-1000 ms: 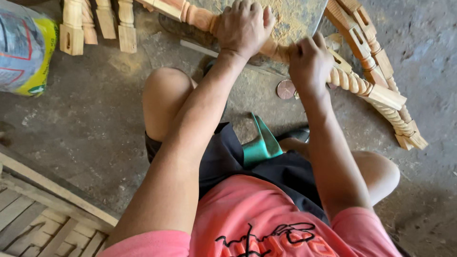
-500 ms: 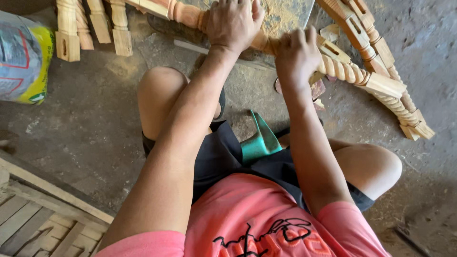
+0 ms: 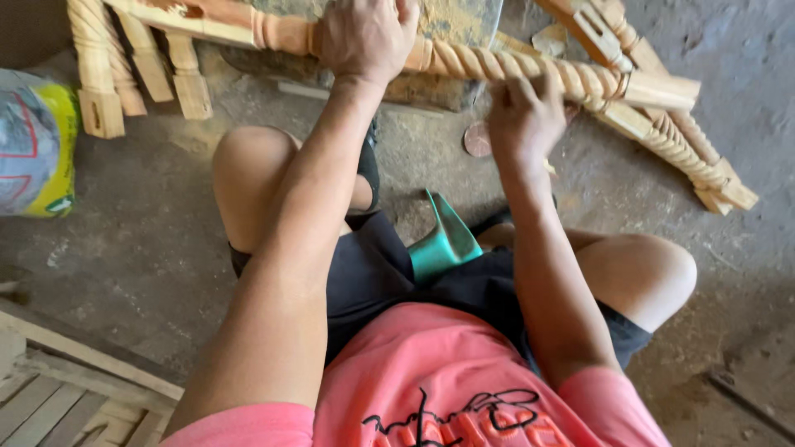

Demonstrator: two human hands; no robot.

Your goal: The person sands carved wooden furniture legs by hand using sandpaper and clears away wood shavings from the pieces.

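head view: twisted wooden leg [image 3: 530,70] across block, sawdust already on it
left hand [image 3: 364,37]: clamped on leg
right hand [image 3: 526,116]: fingers curled at twist, held item can't tell
left: finish unclear

The carved wooden post [image 3: 530,70] is pale, bare wood, turned into a rope-like spiral along most of its length, with a few plain rings and a smooth round section toward one end and a squared block at the other. It lies nearly level across the top of the view, resting on a dusty stone block [image 3: 451,25] that is coated in fine sawdust. The left hand [image 3: 364,37] presses down on its ringed part, and the right hand [image 3: 526,116] grips the spiral from below.
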